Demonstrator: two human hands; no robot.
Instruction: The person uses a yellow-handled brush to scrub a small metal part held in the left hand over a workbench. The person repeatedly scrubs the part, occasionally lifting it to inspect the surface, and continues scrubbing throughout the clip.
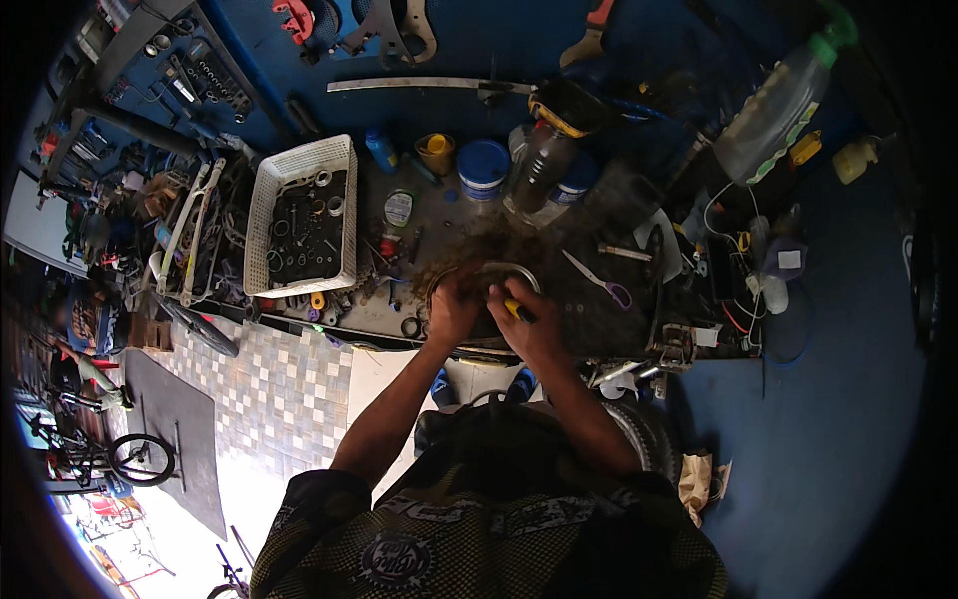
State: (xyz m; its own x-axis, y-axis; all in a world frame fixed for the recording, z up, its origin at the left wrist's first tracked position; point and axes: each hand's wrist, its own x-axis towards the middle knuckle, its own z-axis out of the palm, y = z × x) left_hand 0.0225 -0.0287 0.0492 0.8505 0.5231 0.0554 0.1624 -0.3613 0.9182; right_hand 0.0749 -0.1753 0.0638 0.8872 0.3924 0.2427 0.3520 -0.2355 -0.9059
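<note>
Both my hands work close together at the front edge of the dark workbench (pixel 589 324). My right hand (pixel 534 334) is closed round a tool with a yellow and black handle (pixel 519 310); its working end is hidden, so its kind is unclear. Beside it, my left hand (pixel 454 311) is closed, its fingers curled at the left of a curved, pale metal rim (pixel 511 268). What the left fingers grip is too dark to make out. The rim arcs just beyond both hands, with brown dirt around it.
A white plastic basket (pixel 349 215) of small metal parts stands at the left. Purple-handled scissors (pixel 619 295) lie to the right. Behind are blue-lidded tubs (pixel 483 165), a yellow cup (pixel 435 152) and a dark bottle (pixel 544 165). Cables and a clear green-capped bottle (pixel 768 125) are far right.
</note>
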